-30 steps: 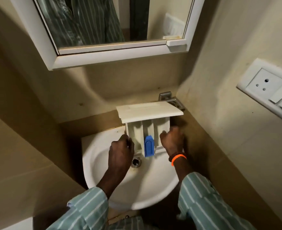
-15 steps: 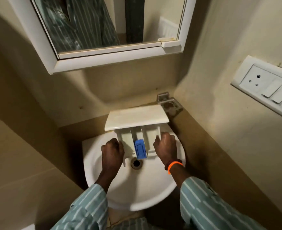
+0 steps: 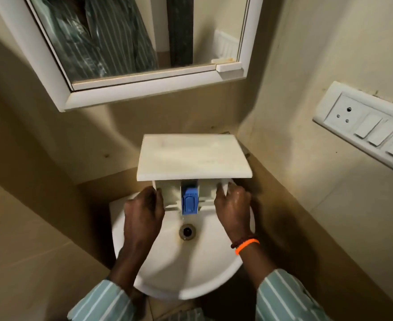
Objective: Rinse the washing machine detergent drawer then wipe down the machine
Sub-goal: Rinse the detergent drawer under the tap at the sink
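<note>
A white detergent drawer is held over the round white sink, its broad front panel facing up toward me. A blue insert sits in its middle compartment. My left hand grips the drawer's left side wall. My right hand, with an orange band and beads at the wrist, grips the right side wall. The drain lies just below the drawer's lower end. The tap is hidden behind the drawer; no water is visible.
A white-framed mirror cabinet hangs above the sink. A socket and switch plate is on the right wall. Beige tiled walls close in on both sides of the corner sink.
The drawer has tilted so its front panel faces me more squarely, hiding most of the compartments and the metal fixture behind. Both hands kept their grip on the sides.
</note>
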